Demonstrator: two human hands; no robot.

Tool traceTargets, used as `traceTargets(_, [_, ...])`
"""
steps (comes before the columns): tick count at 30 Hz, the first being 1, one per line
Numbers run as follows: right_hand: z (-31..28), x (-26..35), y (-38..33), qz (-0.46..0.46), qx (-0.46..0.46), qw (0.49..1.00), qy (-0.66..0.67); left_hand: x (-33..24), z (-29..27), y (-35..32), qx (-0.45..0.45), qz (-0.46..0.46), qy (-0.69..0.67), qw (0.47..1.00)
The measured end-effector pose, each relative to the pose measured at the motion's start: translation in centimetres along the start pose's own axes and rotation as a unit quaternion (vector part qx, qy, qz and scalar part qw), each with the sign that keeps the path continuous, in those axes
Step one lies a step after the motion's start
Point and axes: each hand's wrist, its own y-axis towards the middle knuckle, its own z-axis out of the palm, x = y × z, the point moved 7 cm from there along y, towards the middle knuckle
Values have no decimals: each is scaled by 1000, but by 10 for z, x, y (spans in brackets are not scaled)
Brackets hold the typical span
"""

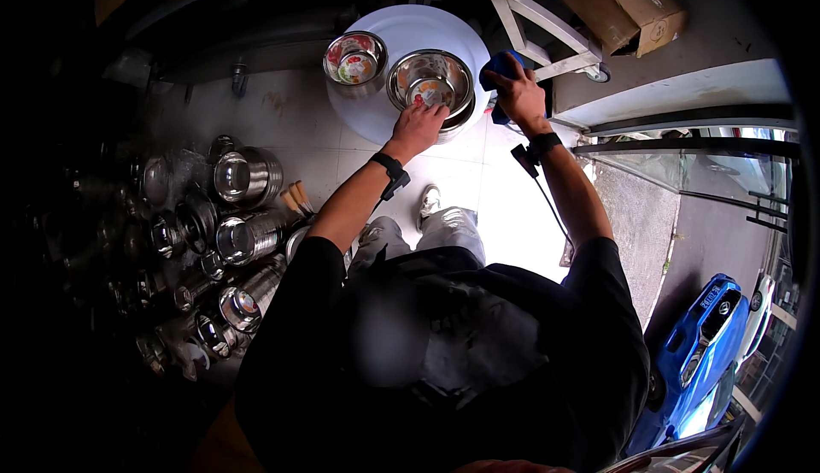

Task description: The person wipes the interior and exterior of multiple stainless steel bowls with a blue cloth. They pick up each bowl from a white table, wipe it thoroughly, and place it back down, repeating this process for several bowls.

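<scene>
A shiny metal bowl [408,74] with a colourful round label inside stands at the right of a round white table [410,24]. At its near rim, my left hand [417,129] is closed with the fingers over the edge. Another metal rim shows just beneath this bowl. Off the table's right edge, my right hand [522,99] is closed around a dark blue, soft-looking thing [504,66]; its exact kind is hard to make out. A second metal bowl [372,47], also with a colourful label inside, is at the table's left, touched by neither hand.
Many stacks of shiny metal pots [248,238] cover the floor on the left, beside some wooden handles [296,195]. A metal frame on castors [547,24] and a cardboard box [636,7] stand at the far right. Beyond a glass door [726,174], a blue car [696,353] is parked.
</scene>
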Motion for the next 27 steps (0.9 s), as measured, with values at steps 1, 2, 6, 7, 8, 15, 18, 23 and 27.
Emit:
traceTargets(1, [7,-3,6,-7,4,1000,-3,-3,7,2,-2,5,14,1000])
traceTargets(2, [15,-6,13,-14,8,1000,-5,-6,13,2,-3,12,28,1000])
traceTargets(6, [38,-9,30,-48,27,998,7,-17,32,1,8,11,61,998])
traceTargets(7, [44,-8,31,-60,25,998,10,-18,37,-1,15,7,62,998])
traceTargets(8, [50,-7,31,-66,34,997,9,-20,38,-2,-11,20,83,996])
traceTargets(15, [76,-19,25,-71,52,996,10,-20,50,1,58,11,63,996])
traceTargets(18, [80,-21,22,-64,51,996,15,-19,50,2,74,-2,27,997])
traceTargets(23, [72,-28,29,-26,67,997,42,-20,56,-4,94,-26,-23,995])
traceTargets(27, [48,-38,60,11,-38,991,129,-19,53,-8,50,3,-3,999])
